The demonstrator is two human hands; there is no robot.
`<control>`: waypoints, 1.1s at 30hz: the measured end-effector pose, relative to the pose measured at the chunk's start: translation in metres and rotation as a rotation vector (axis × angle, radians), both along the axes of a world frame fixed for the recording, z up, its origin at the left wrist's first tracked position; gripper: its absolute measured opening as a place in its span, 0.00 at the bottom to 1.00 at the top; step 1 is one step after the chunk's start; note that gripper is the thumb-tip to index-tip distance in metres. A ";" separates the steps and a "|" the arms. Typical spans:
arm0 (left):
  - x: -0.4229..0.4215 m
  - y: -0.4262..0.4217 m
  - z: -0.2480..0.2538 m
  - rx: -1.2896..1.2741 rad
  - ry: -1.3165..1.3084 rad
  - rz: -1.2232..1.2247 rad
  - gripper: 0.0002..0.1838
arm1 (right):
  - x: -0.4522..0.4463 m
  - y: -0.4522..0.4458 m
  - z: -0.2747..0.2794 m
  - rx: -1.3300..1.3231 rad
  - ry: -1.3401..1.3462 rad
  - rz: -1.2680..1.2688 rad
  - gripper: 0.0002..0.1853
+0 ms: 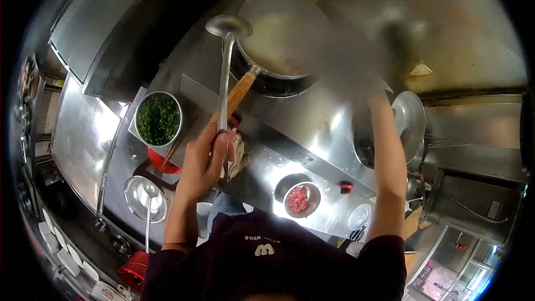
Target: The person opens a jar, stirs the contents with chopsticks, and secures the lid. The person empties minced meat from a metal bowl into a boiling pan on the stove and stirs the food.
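Observation:
My left hand is closed around the handle of a metal ladle, whose bowl is raised beside the rim of a pot. That pot holds pale, cloudy liquid and sits on the stove. Its wooden handle runs down to my left fingers; whether they also grip it is unclear. A crumpled cloth lies by that hand. My right arm stretches forward over the stove's right side. A grey blur or steam hides my right hand and anything it may hold.
A container of chopped greens stands at the left, above a metal bowl with a spoon in it. A bowl of diced pink meat sits at the front ledge, near a red knob. A large round metal lid or pan is right.

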State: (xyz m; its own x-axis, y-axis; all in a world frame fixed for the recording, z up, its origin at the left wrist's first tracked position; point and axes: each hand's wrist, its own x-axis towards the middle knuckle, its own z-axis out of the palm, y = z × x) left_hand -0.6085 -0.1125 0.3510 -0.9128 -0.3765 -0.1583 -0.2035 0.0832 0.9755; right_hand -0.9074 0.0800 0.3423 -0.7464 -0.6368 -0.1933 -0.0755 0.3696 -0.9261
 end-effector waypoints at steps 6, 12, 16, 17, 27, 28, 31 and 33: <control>-0.001 0.005 -0.008 0.037 -0.004 -0.005 0.12 | -0.045 -0.040 -0.035 -0.358 0.008 -0.272 0.14; -0.001 0.004 -0.007 0.069 0.003 -0.008 0.12 | -0.057 -0.011 -0.010 -0.092 0.025 -0.190 0.14; -0.006 0.008 -0.008 0.081 0.034 -0.002 0.12 | -0.017 -0.048 -0.005 -0.134 0.003 0.001 0.13; -0.007 0.007 -0.007 0.081 0.032 -0.002 0.12 | -0.019 -0.042 -0.004 -0.123 0.041 -0.022 0.13; -0.005 -0.001 -0.009 0.070 -0.037 -0.019 0.12 | -0.020 -0.050 -0.043 -0.120 0.725 0.107 0.09; -0.004 -0.001 -0.011 0.063 -0.022 -0.011 0.13 | -0.007 -0.040 -0.011 0.090 0.718 0.084 0.07; -0.003 0.001 -0.016 0.062 0.015 0.001 0.13 | 0.033 -0.033 0.007 0.047 0.645 0.214 0.08; -0.007 0.002 -0.017 0.067 0.031 -0.028 0.12 | 0.036 -0.047 -0.005 -0.004 0.585 0.240 0.09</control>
State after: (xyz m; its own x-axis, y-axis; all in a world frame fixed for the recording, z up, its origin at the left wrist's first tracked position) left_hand -0.6159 -0.1102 0.3345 -0.9278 -0.3399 -0.1536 -0.1713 0.0224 0.9850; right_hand -0.8717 0.0326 0.3369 -0.5642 -0.7994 0.2064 -0.6500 0.2760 -0.7080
